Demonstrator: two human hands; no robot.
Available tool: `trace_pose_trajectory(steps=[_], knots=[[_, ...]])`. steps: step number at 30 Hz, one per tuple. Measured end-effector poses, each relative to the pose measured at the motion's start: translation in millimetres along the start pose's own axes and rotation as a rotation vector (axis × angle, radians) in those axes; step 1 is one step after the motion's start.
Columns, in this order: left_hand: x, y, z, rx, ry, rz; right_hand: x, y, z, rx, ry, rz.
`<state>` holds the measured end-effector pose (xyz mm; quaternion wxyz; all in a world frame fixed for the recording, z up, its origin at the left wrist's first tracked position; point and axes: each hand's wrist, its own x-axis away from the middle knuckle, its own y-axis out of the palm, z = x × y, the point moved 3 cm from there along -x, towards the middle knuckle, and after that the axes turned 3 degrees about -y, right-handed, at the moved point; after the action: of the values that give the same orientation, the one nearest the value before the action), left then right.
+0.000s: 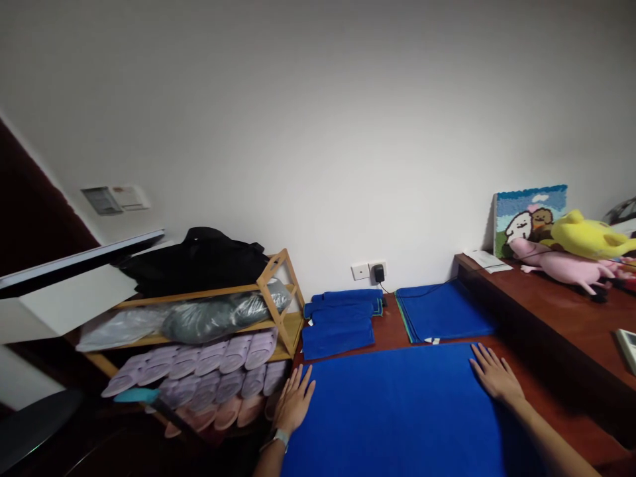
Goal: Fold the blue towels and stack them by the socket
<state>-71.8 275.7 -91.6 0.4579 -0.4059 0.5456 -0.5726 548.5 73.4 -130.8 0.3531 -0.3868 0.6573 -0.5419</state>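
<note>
A large blue cloth (392, 411) lies spread flat on the reddish-brown table (392, 318). My left hand (294, 401) rests on its left edge, fingers stretched out and palm down, with a light band on the wrist. At the far right corner of the cloth, my right hand (497, 376) lies flat with fingers apart. Neither hand grips anything. Behind the cloth on the left are several folded blue cloths (340, 324) in a loose pile. A flat stack of blue cloth (444, 311) with a green edge and a white tag sits behind on the right.
Left of the table, a wooden rack (278, 305) holds a black bag (199, 262), plastic-wrapped items and rows of slippers (223, 358). A raised ledge (556, 305) on the right carries plush toys (566, 262) and a picture (529, 215). A black plug (379, 272) trails a cord across the back.
</note>
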Motion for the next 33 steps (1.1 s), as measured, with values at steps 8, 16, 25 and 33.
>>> trace_pose_trajectory(steps=[8, 16, 25, 33], knots=[[8.6, -2.2, 0.8, 0.035, -0.007, 0.058, -1.2, -7.0, -7.3, 0.064, 0.058, -0.034], [9.1, -0.6, 1.6, 0.054, -0.008, 0.080, 24.3, -20.4, -184.5, -0.052, -0.381, 0.043], [4.7, 7.3, -3.4, 0.069, -0.005, 0.094, 13.0, 7.0, -155.5, -0.118, -0.308, -0.058], [-0.1, 13.9, -7.2, 0.066, 0.004, 0.127, -11.3, 10.8, 0.6, 0.050, 0.005, -0.032]])
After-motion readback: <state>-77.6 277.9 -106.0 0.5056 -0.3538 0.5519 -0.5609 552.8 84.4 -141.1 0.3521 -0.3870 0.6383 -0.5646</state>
